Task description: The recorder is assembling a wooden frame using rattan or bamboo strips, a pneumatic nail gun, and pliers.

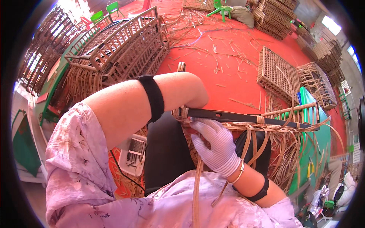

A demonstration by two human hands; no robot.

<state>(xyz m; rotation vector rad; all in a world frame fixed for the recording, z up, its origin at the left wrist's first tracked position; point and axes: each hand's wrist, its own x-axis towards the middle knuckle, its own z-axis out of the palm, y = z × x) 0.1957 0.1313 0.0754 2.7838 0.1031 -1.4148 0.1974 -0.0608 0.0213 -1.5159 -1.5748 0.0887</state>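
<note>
My right hand (217,146), in a pale striped glove, is by the near left corner of a dark-barred frame (228,115) wrapped with woven rattan strips. Its fingertips touch the wrapped corner (183,113), and the thumb stands apart from the fingers. My bare left arm (125,100), with a black band round it, reaches across to the frame's left end; my left hand is hidden there. A long flat rattan strip (197,190) hangs from below the right hand over my lap. More loose strips (254,146) droop from the frame's near side.
A white tray (122,161) with dark small pieces stands left of my dark-clad knee. Stacked rattan frames (125,49) stand far left. Woven panels (279,74) lie on the red floor (228,76) at right, among scattered scraps. A green board (317,140) stands right.
</note>
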